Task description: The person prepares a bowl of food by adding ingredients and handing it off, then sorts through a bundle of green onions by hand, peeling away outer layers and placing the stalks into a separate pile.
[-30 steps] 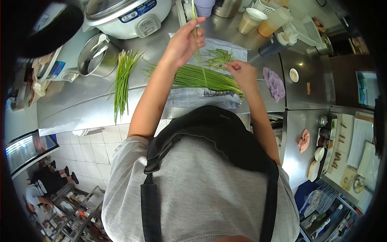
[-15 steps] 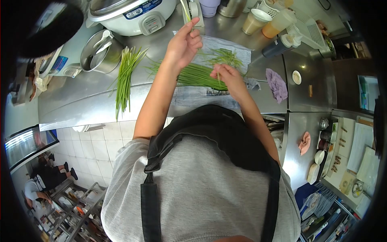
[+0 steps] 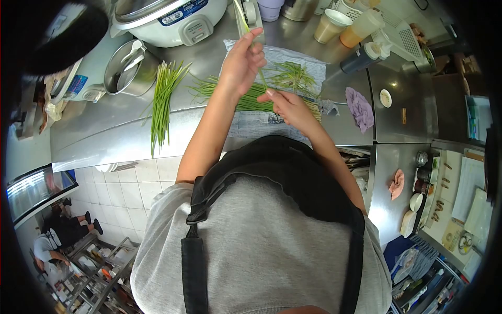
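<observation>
Left hand (image 3: 244,65) pinches a thin green stalk (image 3: 241,15); right hand (image 3: 292,108) grips its lower part between thumb and finger; a larger bundle (image 3: 253,101) lies beneath them on newspaper (image 3: 248,125).

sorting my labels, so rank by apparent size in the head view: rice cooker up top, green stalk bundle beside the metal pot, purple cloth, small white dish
1. Rice cooker, though cut off by the top edge
2. Green stalk bundle
3. Purple cloth
4. Small white dish
</observation>
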`<move>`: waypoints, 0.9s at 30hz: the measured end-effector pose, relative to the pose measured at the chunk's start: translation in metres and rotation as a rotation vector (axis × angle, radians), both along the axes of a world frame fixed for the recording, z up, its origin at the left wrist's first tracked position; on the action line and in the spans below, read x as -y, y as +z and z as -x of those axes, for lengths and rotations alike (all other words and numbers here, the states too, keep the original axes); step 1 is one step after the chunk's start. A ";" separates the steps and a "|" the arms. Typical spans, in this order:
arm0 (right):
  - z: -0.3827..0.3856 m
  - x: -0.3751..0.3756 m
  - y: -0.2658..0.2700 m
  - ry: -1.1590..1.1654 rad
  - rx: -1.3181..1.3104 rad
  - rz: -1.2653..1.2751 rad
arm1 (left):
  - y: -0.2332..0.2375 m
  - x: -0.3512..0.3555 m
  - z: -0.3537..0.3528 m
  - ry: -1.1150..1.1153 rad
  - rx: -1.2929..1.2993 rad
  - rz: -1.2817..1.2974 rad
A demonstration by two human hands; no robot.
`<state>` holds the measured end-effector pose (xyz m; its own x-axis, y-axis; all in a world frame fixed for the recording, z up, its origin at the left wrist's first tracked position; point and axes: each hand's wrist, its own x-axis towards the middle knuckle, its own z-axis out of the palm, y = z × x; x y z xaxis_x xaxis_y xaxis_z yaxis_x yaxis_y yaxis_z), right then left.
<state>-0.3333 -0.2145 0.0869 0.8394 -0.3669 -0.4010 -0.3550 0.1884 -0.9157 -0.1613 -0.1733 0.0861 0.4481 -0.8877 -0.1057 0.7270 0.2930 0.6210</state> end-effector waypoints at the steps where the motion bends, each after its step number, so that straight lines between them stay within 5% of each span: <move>1: -0.003 -0.003 0.000 -0.016 0.007 0.090 | 0.000 0.000 0.002 -0.007 0.000 0.000; 4: -0.011 -0.003 -0.003 -0.062 0.104 0.081 | 0.002 -0.004 0.010 -0.019 -0.010 -0.010; 10: -0.019 0.024 -0.038 -0.417 0.349 -0.897 | -0.001 -0.017 0.003 0.014 -0.008 0.049; 13: -0.001 0.063 -0.061 -0.438 0.468 -0.828 | 0.001 -0.042 -0.016 0.105 0.118 -0.017; 16: 0.008 0.093 -0.046 -0.303 0.161 0.177 | -0.003 -0.077 -0.043 0.239 0.350 -0.270; 22: 0.059 0.116 -0.058 -0.107 -0.221 0.883 | -0.095 -0.163 -0.125 0.532 1.472 -1.111; 24: 0.070 0.106 -0.063 0.029 -0.236 0.663 | -0.098 -0.179 -0.120 0.621 1.886 -1.436; 25: 0.076 0.099 -0.063 0.094 -0.244 0.553 | -0.098 -0.176 -0.119 0.606 1.850 -1.373; 27: 0.083 0.080 -0.063 0.104 -0.236 0.715 | -0.100 -0.168 -0.113 0.573 1.774 -1.253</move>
<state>-0.4164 -0.2949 0.0237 0.8053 -0.5285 -0.2687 -0.5402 -0.4671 -0.7000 -0.0485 -0.0051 -0.0142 0.7997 -0.4958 0.3386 -0.5939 -0.7359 0.3251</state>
